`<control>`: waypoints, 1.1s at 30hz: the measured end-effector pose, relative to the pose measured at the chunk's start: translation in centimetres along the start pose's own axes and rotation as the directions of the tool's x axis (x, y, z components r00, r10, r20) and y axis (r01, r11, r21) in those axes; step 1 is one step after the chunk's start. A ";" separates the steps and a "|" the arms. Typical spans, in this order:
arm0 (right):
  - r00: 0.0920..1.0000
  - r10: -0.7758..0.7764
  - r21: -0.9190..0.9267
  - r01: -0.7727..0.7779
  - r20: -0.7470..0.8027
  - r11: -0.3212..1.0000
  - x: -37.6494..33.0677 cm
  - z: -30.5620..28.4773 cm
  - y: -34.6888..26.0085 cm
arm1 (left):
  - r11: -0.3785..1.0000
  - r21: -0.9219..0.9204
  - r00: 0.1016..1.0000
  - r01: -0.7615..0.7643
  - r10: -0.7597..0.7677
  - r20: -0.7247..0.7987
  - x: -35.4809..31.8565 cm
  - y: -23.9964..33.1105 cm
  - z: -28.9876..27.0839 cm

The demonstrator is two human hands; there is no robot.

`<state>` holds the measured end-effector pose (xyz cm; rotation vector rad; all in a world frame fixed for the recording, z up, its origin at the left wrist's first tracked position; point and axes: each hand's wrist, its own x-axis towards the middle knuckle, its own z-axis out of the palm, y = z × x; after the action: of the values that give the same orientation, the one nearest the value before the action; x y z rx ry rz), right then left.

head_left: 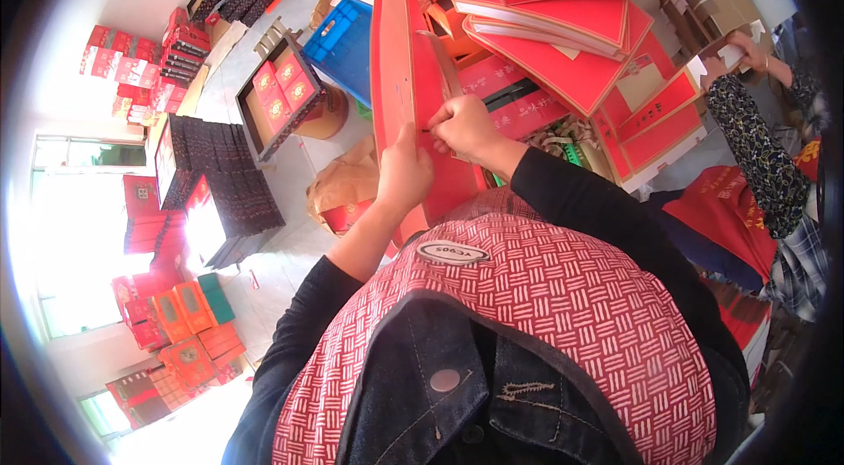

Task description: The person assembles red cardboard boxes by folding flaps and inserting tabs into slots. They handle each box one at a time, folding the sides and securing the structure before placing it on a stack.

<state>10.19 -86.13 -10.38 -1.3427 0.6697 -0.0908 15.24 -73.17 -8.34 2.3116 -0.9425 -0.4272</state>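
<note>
Left hand (406, 170) clamps a red cardboard box (393, 69); right hand (469, 127), fingertips together, touches it. A dark tray (249, 127) holds red square packets (300, 91).

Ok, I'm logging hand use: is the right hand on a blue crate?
No, the right hand is at the red cardboard piece, apart from the nearer blue crate.

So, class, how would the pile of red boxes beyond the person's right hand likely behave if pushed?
The pile of red boxes would probably slide apart, since its layers lie fanned at different angles. Each box seems fairly stiff, judging by its flat cover. Rolling looks unlikely, given their broad, flat shape.
</note>
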 end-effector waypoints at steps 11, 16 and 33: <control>0.852 -0.523 -0.496 0.451 -0.007 0.742 0.2 0.6 1.6 | 0.998 -0.053 0.999 -0.044 0.043 -0.018 -0.2 0.2 0.3; 0.988 -0.115 0.080 0.107 0.107 0.991 -0.1 -0.5 0.3 | 0.754 -0.568 0.942 0.330 -0.302 0.147 0.3 -0.4 -0.5; 0.983 -0.017 -0.780 0.155 0.182 0.606 -1.2 -2.1 -3.8 | 0.868 -0.459 0.975 0.188 -0.221 -0.019 0.6 1.4 3.0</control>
<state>9.38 -88.36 -6.62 -2.2329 0.5130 0.2776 13.48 -75.60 -9.81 1.9789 -0.4924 -0.5820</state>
